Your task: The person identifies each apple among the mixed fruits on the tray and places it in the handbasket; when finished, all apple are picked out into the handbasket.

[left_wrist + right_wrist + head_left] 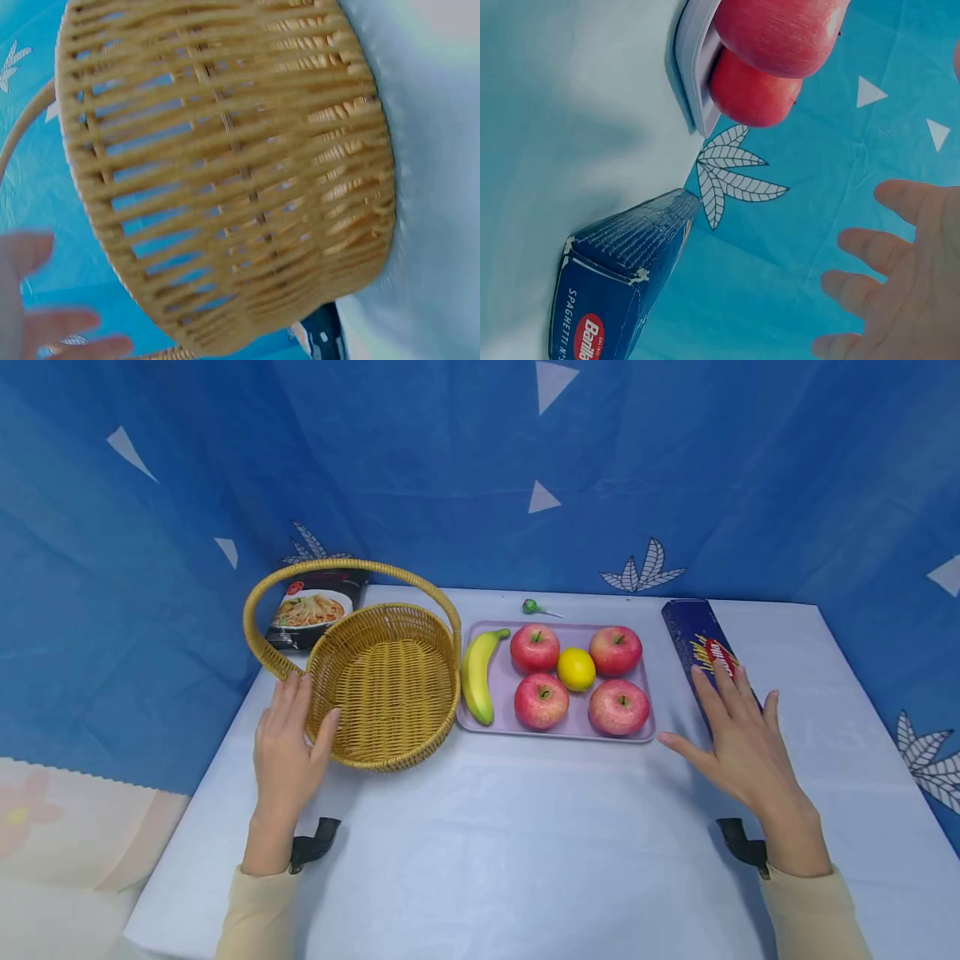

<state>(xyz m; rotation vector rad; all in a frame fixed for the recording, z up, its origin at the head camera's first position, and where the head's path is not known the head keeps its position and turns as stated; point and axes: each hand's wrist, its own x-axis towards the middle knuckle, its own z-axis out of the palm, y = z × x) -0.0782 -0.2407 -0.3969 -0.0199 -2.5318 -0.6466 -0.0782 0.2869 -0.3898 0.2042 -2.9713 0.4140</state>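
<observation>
My left hand (288,752) is held out at the near left side of an empty wicker basket (390,702), fingertips right by the foot of its arched handle (367,566). Its fingers are spread and hold nothing. In the left wrist view the basket's woven side (225,165) fills most of the picture. Over the near end of a dark blue spaghetti box (684,622) hovers my right hand (738,747), fingers apart, gripping nothing. From the right wrist the printed end of that box (592,315) shows, with the hand off to the side.
Between basket and box lies a lilac tray (504,693) with a banana (476,681), several apples (542,701) and a lemon (576,669). Behind it is a green-wrapped lollipop (531,607). A black food packet (307,610) stands behind the basket. Blue curtain (465,468) closes the back.
</observation>
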